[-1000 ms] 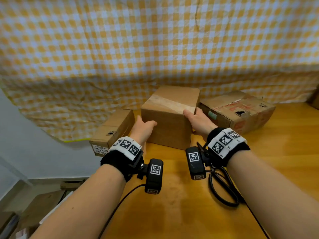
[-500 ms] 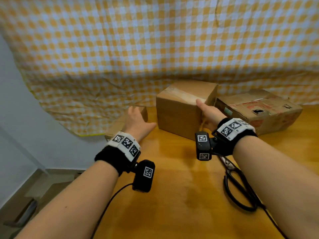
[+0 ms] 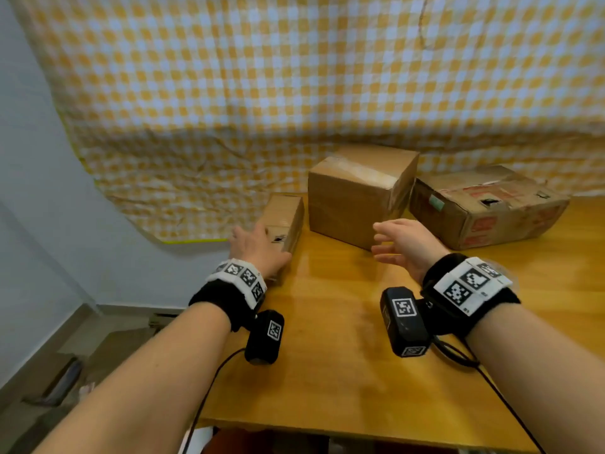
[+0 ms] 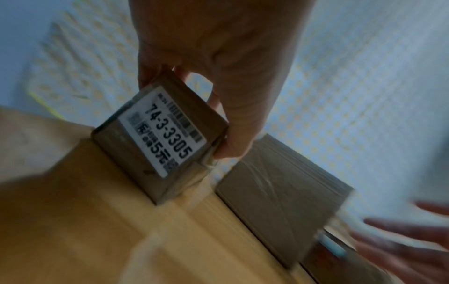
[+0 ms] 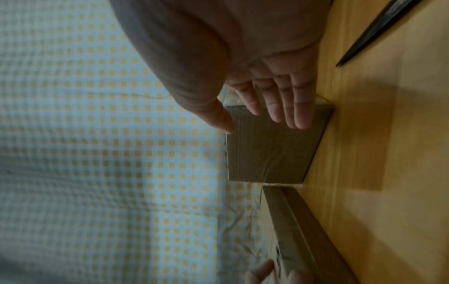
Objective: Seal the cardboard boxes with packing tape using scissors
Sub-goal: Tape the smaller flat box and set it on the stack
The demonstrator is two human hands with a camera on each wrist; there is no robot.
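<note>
While the left hand [image 3: 258,249] curls over the near end of the small labelled box [image 3: 284,221], thumb on one side and fingers on the other as the left wrist view shows, the right hand [image 3: 406,245] hangs slack and spread in the air, holding nothing. From the left hand outward, the small box runs lengthwise away from the person toward the checked cloth [image 3: 294,93], its white shipping label [image 4: 162,132] on the end face that looks back at the wrist. It sits at the left edge of the table [image 3: 343,371], so the left hand is plainly the nearer one and already has it.

Just beside it to the right stands the taller taped box [image 3: 357,194], a strip of clear tape [image 3: 363,173] across its top; the right hand's fingers [image 5: 286,109] float in front of its near face, close but apart as far as I can tell. Further right lies the wide worn box [image 3: 484,208], close against the tall one. A dark pointed blade, probably the scissors [image 5: 369,36], lies on the table behind the right wrist.

My guess is that the small box comes next, drawn back along its own long axis toward the person. No tape roll shows in any view.
</note>
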